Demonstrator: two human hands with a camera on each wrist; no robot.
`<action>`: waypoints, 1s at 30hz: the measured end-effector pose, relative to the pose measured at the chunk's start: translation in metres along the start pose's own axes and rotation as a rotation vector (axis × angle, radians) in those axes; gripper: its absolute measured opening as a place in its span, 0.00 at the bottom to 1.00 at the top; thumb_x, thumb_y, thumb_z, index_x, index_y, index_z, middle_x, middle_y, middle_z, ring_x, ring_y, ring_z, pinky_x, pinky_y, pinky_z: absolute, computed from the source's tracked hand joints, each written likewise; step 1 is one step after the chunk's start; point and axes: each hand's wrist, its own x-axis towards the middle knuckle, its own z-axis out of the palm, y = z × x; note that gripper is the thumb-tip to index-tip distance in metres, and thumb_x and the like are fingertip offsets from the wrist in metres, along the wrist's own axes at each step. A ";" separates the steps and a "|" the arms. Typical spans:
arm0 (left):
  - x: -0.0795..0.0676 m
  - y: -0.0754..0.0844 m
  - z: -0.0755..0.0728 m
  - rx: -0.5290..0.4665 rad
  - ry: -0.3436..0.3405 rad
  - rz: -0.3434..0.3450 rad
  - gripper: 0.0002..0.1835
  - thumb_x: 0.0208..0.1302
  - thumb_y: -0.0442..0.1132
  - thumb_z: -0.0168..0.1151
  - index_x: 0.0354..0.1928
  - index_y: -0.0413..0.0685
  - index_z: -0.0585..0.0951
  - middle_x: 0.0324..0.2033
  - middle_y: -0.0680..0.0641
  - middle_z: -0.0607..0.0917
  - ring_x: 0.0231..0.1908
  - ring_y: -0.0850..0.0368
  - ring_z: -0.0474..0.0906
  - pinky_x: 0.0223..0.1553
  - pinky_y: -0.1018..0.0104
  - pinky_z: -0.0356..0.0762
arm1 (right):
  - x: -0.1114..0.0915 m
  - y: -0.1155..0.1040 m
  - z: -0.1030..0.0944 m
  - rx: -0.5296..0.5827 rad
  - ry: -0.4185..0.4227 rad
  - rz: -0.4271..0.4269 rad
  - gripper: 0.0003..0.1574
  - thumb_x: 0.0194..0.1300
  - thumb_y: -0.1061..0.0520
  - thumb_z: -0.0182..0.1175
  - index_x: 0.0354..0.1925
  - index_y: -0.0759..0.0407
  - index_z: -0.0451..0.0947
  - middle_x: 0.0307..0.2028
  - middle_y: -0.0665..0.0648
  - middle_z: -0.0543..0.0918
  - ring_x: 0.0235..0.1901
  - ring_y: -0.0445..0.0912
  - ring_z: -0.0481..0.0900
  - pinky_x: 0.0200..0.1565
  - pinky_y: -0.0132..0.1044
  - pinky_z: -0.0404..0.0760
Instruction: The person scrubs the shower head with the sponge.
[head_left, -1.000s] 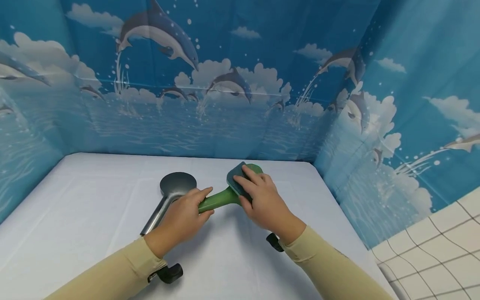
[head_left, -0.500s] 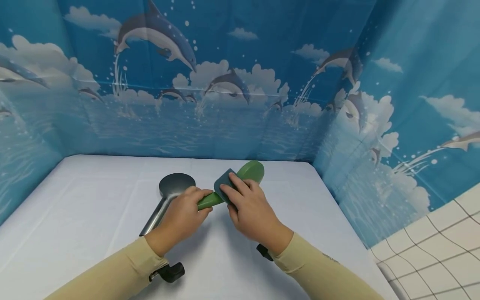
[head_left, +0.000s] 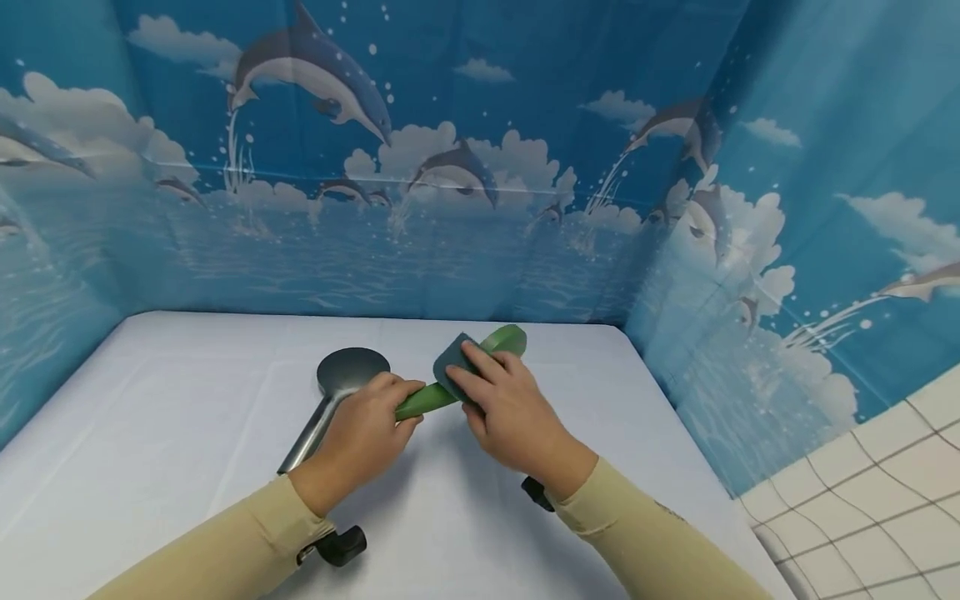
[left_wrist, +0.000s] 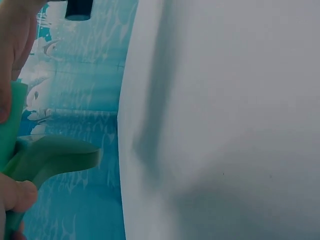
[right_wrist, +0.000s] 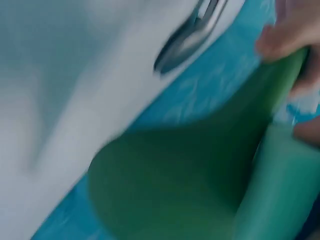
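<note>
My left hand [head_left: 367,433] grips the handle of a green shower head [head_left: 426,401], holding it raised over the white table. Its rounded head points to the far right, and the broad end [right_wrist: 170,180] fills the lower middle of the right wrist view. With my right hand [head_left: 513,408] I hold a teal sponge [head_left: 448,364] against the shower head where handle and head meet; the fingers lie over the sponge's top. In the left wrist view the sponge [left_wrist: 11,120] stands upright against the green shower head [left_wrist: 55,156]. My palms are hidden.
A chrome shower head [head_left: 352,369] with a dark face lies on the white table [head_left: 187,400], left of and partly behind my left hand. Blue dolphin curtains [head_left: 420,242] close in the table's back and sides. Tiles [head_left: 885,492] show at lower right.
My right hand has slid the sponge left from the head towards the handle, then slightly back right. The green head has tilted a little. My left hand keeps its grip, nearly still.
</note>
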 end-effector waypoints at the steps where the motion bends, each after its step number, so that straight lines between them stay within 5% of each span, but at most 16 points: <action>1: 0.000 0.000 0.000 0.009 0.010 0.013 0.22 0.61 0.38 0.79 0.57 0.46 0.87 0.42 0.47 0.84 0.31 0.61 0.78 0.31 0.65 0.78 | 0.001 0.003 -0.002 0.012 0.002 0.018 0.30 0.75 0.56 0.64 0.72 0.54 0.76 0.77 0.65 0.68 0.67 0.65 0.72 0.65 0.60 0.74; 6: -0.001 -0.003 -0.001 0.015 0.020 0.010 0.21 0.59 0.37 0.80 0.55 0.48 0.88 0.42 0.48 0.85 0.34 0.58 0.81 0.35 0.61 0.80 | 0.006 0.041 -0.011 0.120 0.007 0.325 0.33 0.80 0.54 0.56 0.79 0.55 0.66 0.81 0.66 0.60 0.74 0.68 0.64 0.71 0.63 0.66; 9: -0.003 -0.004 -0.002 0.021 0.014 0.021 0.21 0.58 0.38 0.81 0.55 0.49 0.89 0.42 0.49 0.86 0.34 0.58 0.81 0.35 0.60 0.81 | 0.003 0.054 -0.011 0.145 0.001 0.415 0.34 0.82 0.54 0.54 0.80 0.58 0.63 0.82 0.68 0.57 0.76 0.70 0.60 0.72 0.65 0.64; 17: -0.003 -0.003 -0.003 0.040 0.022 0.055 0.22 0.58 0.38 0.80 0.55 0.48 0.88 0.43 0.48 0.85 0.35 0.57 0.82 0.36 0.60 0.82 | -0.001 0.018 -0.011 0.103 0.013 0.120 0.33 0.77 0.54 0.61 0.76 0.56 0.71 0.80 0.64 0.63 0.69 0.66 0.69 0.65 0.62 0.74; 19: -0.002 -0.002 -0.004 0.034 0.018 0.051 0.22 0.59 0.38 0.80 0.56 0.48 0.88 0.43 0.48 0.85 0.34 0.59 0.81 0.36 0.61 0.82 | 0.000 0.022 -0.011 0.106 0.015 0.142 0.33 0.78 0.54 0.60 0.76 0.56 0.70 0.80 0.63 0.63 0.70 0.66 0.68 0.66 0.62 0.72; 25: -0.003 -0.002 -0.003 0.004 0.039 0.065 0.21 0.59 0.37 0.80 0.55 0.48 0.88 0.42 0.49 0.85 0.33 0.61 0.79 0.33 0.63 0.79 | 0.000 0.053 -0.012 0.189 0.082 0.381 0.33 0.81 0.56 0.54 0.78 0.63 0.65 0.80 0.70 0.59 0.75 0.70 0.61 0.71 0.64 0.65; 27: -0.004 -0.002 -0.002 0.000 0.039 0.066 0.21 0.59 0.37 0.80 0.55 0.48 0.88 0.42 0.49 0.85 0.33 0.61 0.79 0.33 0.64 0.79 | -0.002 0.046 -0.012 0.205 0.087 0.355 0.33 0.80 0.56 0.55 0.77 0.64 0.66 0.80 0.70 0.58 0.76 0.70 0.61 0.70 0.64 0.66; 30: -0.004 -0.002 -0.002 -0.008 0.028 0.055 0.22 0.60 0.37 0.79 0.56 0.47 0.87 0.42 0.48 0.84 0.33 0.61 0.79 0.34 0.64 0.80 | -0.003 0.023 -0.011 0.162 0.078 0.206 0.32 0.77 0.57 0.61 0.75 0.60 0.71 0.80 0.66 0.62 0.72 0.67 0.66 0.67 0.63 0.72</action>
